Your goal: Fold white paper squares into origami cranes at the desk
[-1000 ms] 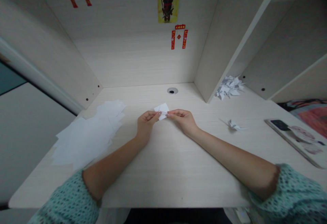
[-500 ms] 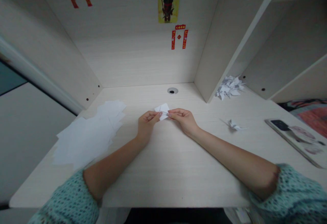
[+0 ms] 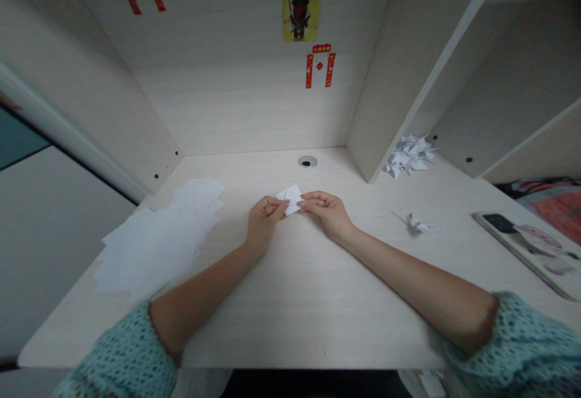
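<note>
A small folded piece of white paper [image 3: 293, 195] is held between my two hands, a little above or on the desk; which one I cannot tell. My left hand [image 3: 265, 219] pinches its left corner between thumb and fingers. On the opposite side, my right hand [image 3: 329, 212] pinches the right edge the same way. Crease lines show on the paper's face. Fingertips cover its side corners. To the right of my right hand lies a folded paper crane [image 3: 417, 224].
Loose white paper sheets [image 3: 154, 247] are spread at the left of the desk [image 3: 290, 301]. Several folded paper pieces [image 3: 408, 156] are heaped behind the upright divider [image 3: 385, 101]. A phone [image 3: 531, 250] lies at the right. A round cable hole [image 3: 307, 161] sits near the back panel.
Both hands keep hold of the folded paper. My left hand has shifted very slightly right, and the right fingers have moved a little on the paper's edge. Nothing else has visibly moved.
</note>
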The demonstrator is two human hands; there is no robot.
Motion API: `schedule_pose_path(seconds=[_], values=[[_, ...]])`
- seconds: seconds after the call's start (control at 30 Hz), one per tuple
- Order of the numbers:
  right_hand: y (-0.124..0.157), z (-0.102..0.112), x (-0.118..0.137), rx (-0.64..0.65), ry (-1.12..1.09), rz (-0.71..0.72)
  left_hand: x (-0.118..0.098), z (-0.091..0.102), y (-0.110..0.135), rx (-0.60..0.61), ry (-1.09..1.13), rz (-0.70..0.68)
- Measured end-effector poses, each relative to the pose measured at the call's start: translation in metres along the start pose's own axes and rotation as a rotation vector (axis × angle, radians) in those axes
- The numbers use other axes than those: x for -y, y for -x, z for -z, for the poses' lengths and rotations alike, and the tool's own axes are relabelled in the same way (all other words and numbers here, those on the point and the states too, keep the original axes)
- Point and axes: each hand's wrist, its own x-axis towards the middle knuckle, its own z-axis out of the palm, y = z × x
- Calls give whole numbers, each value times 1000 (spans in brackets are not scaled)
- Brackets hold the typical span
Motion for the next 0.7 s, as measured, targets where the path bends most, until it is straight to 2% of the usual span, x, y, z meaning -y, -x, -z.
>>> schedule_pose_path(seconds=[0.4,0.7], values=[[1,-3,1,-7,-16,18,4,0,0,41,49,29],[0,-1,0,4,-4,22,4,2,0,81,39,-24]])
